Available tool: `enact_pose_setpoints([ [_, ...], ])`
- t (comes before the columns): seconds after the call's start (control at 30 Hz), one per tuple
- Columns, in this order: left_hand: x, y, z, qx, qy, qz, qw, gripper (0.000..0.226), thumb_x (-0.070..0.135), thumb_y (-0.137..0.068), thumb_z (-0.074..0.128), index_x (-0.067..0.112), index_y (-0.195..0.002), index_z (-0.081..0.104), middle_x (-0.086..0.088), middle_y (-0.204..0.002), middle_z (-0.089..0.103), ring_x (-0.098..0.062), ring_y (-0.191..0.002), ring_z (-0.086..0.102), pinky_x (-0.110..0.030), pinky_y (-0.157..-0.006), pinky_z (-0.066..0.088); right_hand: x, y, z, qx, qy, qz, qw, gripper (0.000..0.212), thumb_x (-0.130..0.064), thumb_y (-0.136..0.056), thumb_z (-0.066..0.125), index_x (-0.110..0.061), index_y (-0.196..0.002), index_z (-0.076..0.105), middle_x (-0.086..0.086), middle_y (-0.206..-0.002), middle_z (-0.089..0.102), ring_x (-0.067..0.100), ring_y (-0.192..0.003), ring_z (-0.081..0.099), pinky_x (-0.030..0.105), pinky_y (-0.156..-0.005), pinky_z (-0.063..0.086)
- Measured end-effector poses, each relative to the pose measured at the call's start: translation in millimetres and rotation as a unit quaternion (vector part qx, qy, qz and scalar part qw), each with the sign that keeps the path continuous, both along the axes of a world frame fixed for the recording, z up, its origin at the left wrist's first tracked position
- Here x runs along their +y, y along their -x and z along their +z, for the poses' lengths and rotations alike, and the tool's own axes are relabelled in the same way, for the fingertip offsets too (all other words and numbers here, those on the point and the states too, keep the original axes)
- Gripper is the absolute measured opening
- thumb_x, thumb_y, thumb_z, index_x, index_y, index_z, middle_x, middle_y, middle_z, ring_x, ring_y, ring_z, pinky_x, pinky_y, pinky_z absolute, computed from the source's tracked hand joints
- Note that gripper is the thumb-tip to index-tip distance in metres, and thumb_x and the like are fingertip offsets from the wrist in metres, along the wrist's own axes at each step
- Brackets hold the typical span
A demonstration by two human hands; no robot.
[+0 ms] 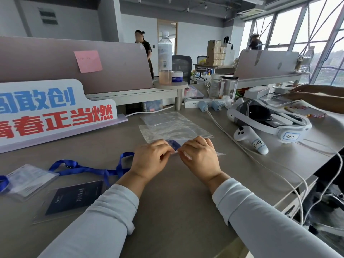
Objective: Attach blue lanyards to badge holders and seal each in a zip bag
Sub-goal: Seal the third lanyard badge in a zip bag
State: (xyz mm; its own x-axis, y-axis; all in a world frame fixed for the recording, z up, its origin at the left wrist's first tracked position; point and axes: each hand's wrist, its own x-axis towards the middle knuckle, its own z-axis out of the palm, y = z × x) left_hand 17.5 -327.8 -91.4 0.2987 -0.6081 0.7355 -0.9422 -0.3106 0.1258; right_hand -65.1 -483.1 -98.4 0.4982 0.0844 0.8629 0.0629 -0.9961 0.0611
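Lower left of the frame: a badge holder point(28, 180) and a loose blue lanyard point(83, 169) lie on the counter point(167, 202). At centre, the left hand point(150, 157) and right hand point(200, 155), close together, pinch the mouth of a zip bag point(176, 146) with blue showing inside. Uneven pressing could leave the seal gapped.
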Motion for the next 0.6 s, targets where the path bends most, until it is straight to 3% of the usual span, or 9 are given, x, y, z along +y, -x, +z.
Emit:
enact_pose_setpoints([
  [0.23,4.8,1.6,1.4,0.015,-0.005,0.024,1.000,0.030,0.036,-0.081,0.045,0.019,-0.083,0.069,0.004,-0.085,0.066,-0.009,-0.053,0.058,-0.020,-0.048,0.047,-0.2,1.0,1.0,0.006,-0.002,0.008,1.000,0.022,-0.026,-0.082,0.054,-0.019,-0.068,0.069,-0.004,-0.071,0.065,0.023,-0.066,0.057,0.029,-0.066,0.035],
  [0.33,3.2,3.2,2.1,-0.004,-0.008,0.035,0.999,0.035,0.038,-0.080,0.046,0.020,-0.089,0.074,0.005,-0.088,0.069,-0.010,-0.060,0.064,-0.019,-0.052,0.050,1.7,0.6,0.8,0.005,0.008,0.008,1.000,0.022,-0.025,-0.083,0.053,-0.018,-0.068,0.069,-0.004,-0.072,0.065,0.023,-0.067,0.057,0.030,-0.066,0.036],
  [0.6,2.2,4.3,3.2,-0.004,-0.007,0.038,0.999,0.013,0.023,-0.077,0.061,0.020,-0.081,0.073,0.006,-0.081,0.067,-0.011,-0.060,0.062,-0.014,-0.054,0.040,4.3,1.8,3.1,0.018,0.017,0.001,1.000,0.022,-0.027,-0.081,0.052,-0.018,-0.072,0.070,-0.003,-0.074,0.066,0.022,-0.069,0.059,0.030,-0.067,0.036],
])
